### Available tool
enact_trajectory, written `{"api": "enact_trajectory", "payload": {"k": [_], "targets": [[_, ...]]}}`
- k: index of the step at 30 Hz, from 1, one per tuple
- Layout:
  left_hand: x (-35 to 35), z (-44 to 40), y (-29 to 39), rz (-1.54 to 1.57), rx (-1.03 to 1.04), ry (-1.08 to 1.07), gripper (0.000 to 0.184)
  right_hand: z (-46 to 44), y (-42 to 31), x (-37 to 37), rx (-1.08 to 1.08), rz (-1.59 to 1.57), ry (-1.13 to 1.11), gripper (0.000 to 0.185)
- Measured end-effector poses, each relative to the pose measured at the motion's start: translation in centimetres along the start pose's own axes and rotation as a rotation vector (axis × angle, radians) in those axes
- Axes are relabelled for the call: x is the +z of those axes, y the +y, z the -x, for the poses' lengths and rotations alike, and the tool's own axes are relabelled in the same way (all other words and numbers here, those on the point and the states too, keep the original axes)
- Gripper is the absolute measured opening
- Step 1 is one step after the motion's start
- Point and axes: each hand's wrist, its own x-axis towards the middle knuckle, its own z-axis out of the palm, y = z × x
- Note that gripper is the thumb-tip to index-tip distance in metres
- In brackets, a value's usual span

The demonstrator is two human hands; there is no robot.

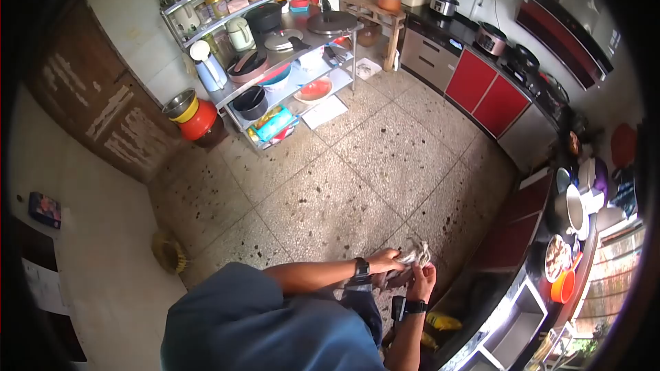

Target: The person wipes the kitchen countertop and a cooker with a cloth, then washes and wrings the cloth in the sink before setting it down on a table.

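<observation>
A bunched grey-white cloth (pixel 415 253) with stringy, twisted folds is held up in front of my body, over the speckled floor. Its exact kind is hard to make out, and its lower part is partly hidden by my hands. Gripping its left side is my left hand (pixel 386 262), fingers closed, with a dark watch on the wrist. My right hand (pixel 423 282) pinches the cloth from the right and below, and a dark band circles that wrist. Both hands are close together, with the cloth between them.
A metal shelf rack (pixel 275 62) with pots and kettles stands ahead. On the right runs a counter with a sink (pixel 517 330), an orange bowl (pixel 563 286) and red cabinets (pixel 471 81). Yellow items (pixel 443 321) lie low beside my right arm. A wooden door (pixel 89 89) is on the left.
</observation>
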Motion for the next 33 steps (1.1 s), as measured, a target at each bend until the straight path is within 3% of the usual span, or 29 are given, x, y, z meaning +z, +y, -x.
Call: {"api": "enact_trajectory", "payload": {"k": [3,7,11,13,15,16,17,19,21,22,23,24,27,29,30,31,32,33], "targets": [[-3.1,-0.6,1.7,0.173,-0.042,0.086,0.039,-3.2,-0.1,2.0,0.087,-0.196,-0.09,0.01],[-5.2,-2.3,5.5,0.41,-0.122,0.185,0.041,-8.4,-0.1,2.8,0.193,-0.201,-0.146,0.009],[-8.8,-4.8,5.6,0.513,-0.03,0.243,0.038,-11.8,-2.8,8.1,0.128,0.124,-0.048,0.013],[-10.4,-4.7,8.3,0.584,-0.108,0.259,0.039,-14.9,-2.5,9.9,0.123,0.231,-0.146,0.013],[-12.6,-5.8,7.5,0.516,0.0,0.301,0.041,-18.6,-0.2,12.0,0.02,0.254,-0.267,0.016],[-14.5,-5.4,9.2,0.398,-0.147,0.287,0.061,-19.5,-0.7,13.8,0.042,0.31,-0.302,0.019],[-15.9,-6.9,6.8,0.548,0.086,0.425,0.048,-20.0,-1.7,16.0,0.065,0.363,-0.338,0.023],[-20.4,-8.7,5.1,0.652,0.195,0.55,0.053,-21.7,-3.0,19.4,0.111,0.36,-0.369,0.026],[-26.8,-9.9,4.7,0.877,0.08,0.528,0.067,-24.5,-3.0,21.4,0.153,0.345,-0.332,0.027],[-30.3,-9.9,6.0,0.85,-0.027,0.606,0.062,-26.2,-2.4,21.6,0.175,0.348,-0.301,0.026],[-33.9,-10.5,5.8,0.886,0.046,0.577,0.054,-27.8,-1.8,21.7,0.188,0.389,-0.256,0.025],[-37.7,-12.1,4.8,0.845,0.156,0.723,0.046,-29.3,-1.0,21.5,0.217,0.422,-0.223,0.025],[-52.6,-15.8,3.2,0.71,0.136,0.782,0.043,-33.5,2.2,19.8,0.311,0.448,-0.061,0.023],[-63.0,-18.7,3.0,0.491,0.208,0.923,0.037,-36.2,5.2,17.1,0.368,0.449,0.049,0.012],[-68.1,-20.1,3.5,0.57,0.21,0.935,0.033,-39.3,12.6,7.3,0.074,0.617,-0.038,0.007],[-72.8,-21.3,3.4,0.657,0.197,0.951,0.029,-36.4,8.2,13.4,0.426,0.301,0.271,0.01],[-77.5,-22.1,5.1,0.669,0.169,0.981,0.031,-36.0,7.6,14.0,0.538,0.394,0.301,0.013],[-82.3,-23.1,7.1,0.68,0.146,1.012,0.033,-36.2,9.5,9.7,0.533,0.213,0.156,0.006]]}}
